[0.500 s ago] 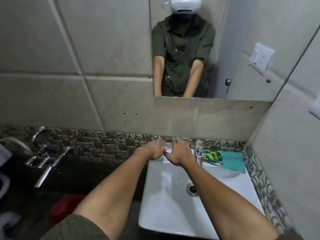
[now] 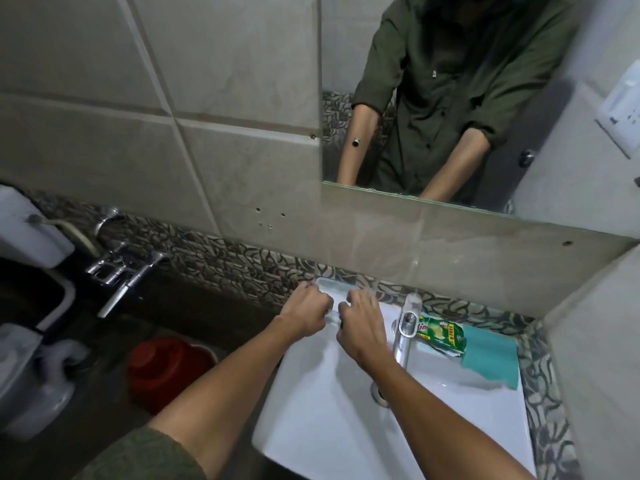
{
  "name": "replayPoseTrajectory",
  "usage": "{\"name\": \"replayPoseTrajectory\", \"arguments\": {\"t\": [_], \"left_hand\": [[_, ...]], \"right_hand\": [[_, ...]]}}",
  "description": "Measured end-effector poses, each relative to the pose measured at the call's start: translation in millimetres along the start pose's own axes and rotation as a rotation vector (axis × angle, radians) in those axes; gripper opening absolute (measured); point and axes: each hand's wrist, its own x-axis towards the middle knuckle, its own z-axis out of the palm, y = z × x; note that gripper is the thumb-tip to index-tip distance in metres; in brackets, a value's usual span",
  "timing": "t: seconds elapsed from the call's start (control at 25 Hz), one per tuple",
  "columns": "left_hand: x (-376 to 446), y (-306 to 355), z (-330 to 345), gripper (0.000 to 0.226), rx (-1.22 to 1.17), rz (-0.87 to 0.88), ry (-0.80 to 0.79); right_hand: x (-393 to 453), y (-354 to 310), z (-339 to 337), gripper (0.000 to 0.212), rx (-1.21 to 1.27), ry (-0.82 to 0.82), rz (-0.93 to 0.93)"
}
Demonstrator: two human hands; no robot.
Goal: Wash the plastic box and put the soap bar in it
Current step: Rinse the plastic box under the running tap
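At the near edge, 2 bare forearms reaching forward over a white sink [image 2: 346, 427], a green sleeve on the left one. Down in the basin, a metal drain [image 2: 380, 396], partly hidden behind the right forearm. Farther in, at the back left corner of the sink, left hand [image 2: 306, 311] and right hand [image 2: 362, 323] side by side, knuckles up, fingers of both curled down onto a clear plastic box [image 2: 334, 291] and gripping it from either side; only the far rim and a strip of the box between the 2 hands visible, fingertips hidden underneath. Just right of the right hand, a chrome tap [image 2: 407, 323] standing upright on the sink's back ledge. Beyond the tap to the right, a green soap packet [image 2: 441, 334] lying flat on the ledge, overlapping the edge of a teal cloth [image 2: 491, 358]; whether a bar is inside the packet, impossible to tell. Off to the left and lower down, a red bucket [image 2: 162, 368] on the dark floor, with a chrome wall tap [image 2: 128, 271] above it. Farthest back, grey wall tiles over a patterned border strip, and a mirror [image 2: 450, 98] reflecting a green shirt and 2 arms.
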Motion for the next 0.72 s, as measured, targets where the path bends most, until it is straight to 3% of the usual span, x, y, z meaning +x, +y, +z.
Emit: {"name": "replayPoseTrajectory", "arguments": {"t": [0.2,0.32,0.4,0.48,0.6,0.72], "left_hand": [[-31.9,-2.2,20.4,0.031,-0.140,0.112,0.151],[-72.0,6.7,43.6,0.027,-0.353,0.221,0.355],[-93.8,22.3,66.3,0.025,-0.507,0.199,0.410],[-105.4,44.5,84.8,0.032,-0.693,0.020,0.355],[-104.1,77.4,102.7,0.069,-1.126,-0.255,0.160],[-83.9,92.4,110.7,0.088,-1.485,-0.384,-0.069]], "right_hand": [[-46.4,-16.1,16.1,0.025,0.114,0.154,0.026],[-93.2,-21.3,39.3,0.017,0.211,0.274,0.019],[-121.2,-20.5,50.4,0.012,0.273,0.299,0.015],[-139.3,-14.6,57.9,0.014,0.335,0.298,0.070],[-155.2,-3.2,60.2,0.026,0.489,0.210,0.224],[-161.2,12.8,53.5,0.023,0.584,0.136,0.304]]}}
